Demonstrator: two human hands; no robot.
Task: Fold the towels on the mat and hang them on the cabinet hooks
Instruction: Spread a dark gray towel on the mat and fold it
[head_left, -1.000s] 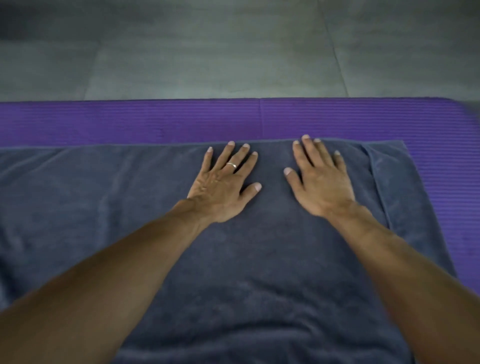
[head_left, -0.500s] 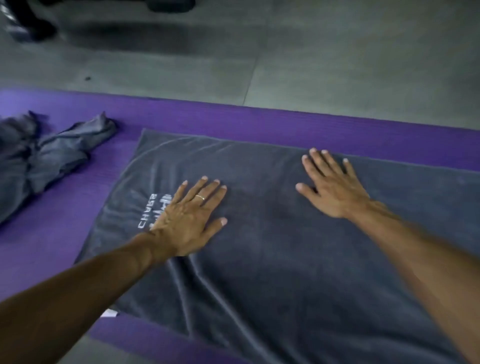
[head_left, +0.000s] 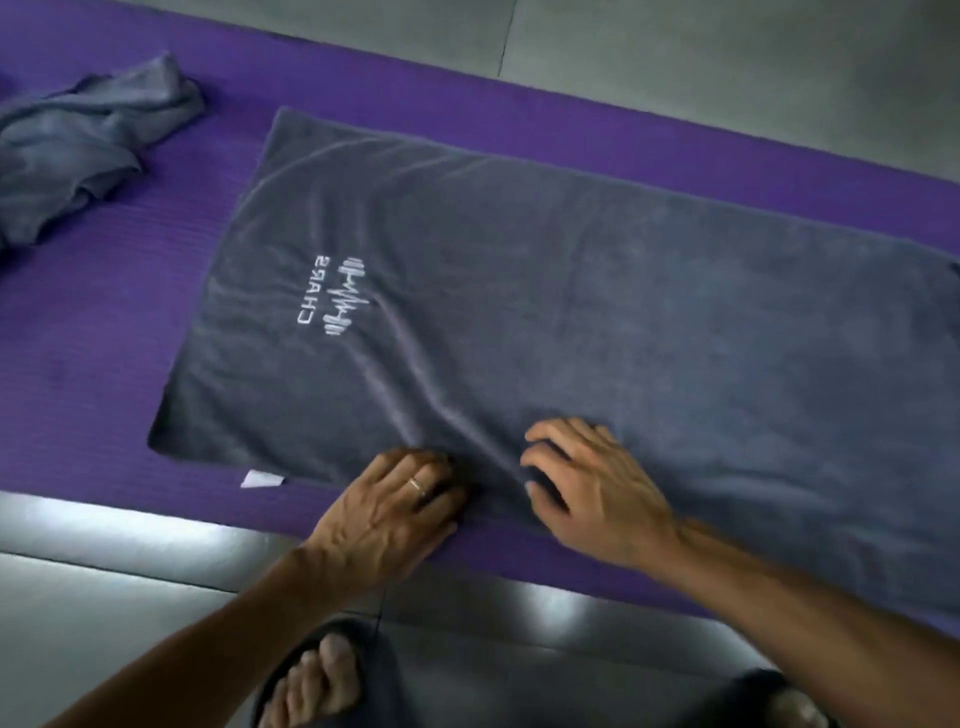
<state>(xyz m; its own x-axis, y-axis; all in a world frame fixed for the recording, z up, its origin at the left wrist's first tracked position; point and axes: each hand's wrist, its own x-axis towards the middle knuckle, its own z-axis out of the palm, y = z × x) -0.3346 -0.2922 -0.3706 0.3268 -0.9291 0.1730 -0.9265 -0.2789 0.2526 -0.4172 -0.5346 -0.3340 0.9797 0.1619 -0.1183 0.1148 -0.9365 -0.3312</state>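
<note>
On 1 mat (head_left: 104, 322), 2 towels: both hands grip 1.

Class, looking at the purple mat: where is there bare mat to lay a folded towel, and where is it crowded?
Bare mat lies between the crumpled towel and the spread towel, and in a strip along the far edge. The near edge is crowded: the left hand and right hand grip the spread towel there, beside its white tag.

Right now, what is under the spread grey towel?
The purple mat lies under the spread towel, showing around its edges. A white tag pokes out at the near edge. Anything else beneath is covered.
</note>
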